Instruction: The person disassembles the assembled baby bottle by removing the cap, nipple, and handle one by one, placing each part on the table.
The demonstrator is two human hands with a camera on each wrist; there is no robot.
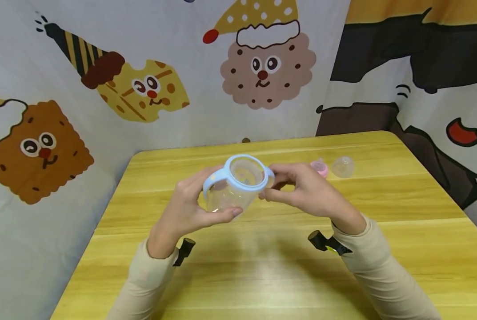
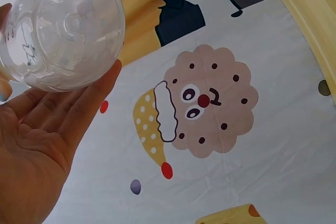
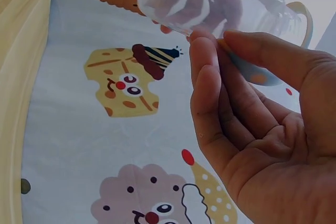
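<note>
A clear baby bottle [image 1: 227, 200], with a light blue two-handled ring [image 1: 244, 186] around its open mouth, is held tilted above the table. My left hand [image 1: 192, 209] grips its body, thumb along the near side and fingers behind. In the left wrist view the round clear base [image 2: 73, 30] faces the camera over my palm. My right hand [image 1: 308, 191] pinches the ring's right handle between thumb and fingertips. The right wrist view shows that blue handle [image 3: 260, 77] with orange spots, partly hidden by my fingers.
A pink collar [image 1: 320, 168] and a clear dome cap [image 1: 343, 167] lie on the wooden table [image 1: 238, 275] beyond my right hand. A cartoon-printed cloth [image 1: 206, 129] hangs along the table's back and left side.
</note>
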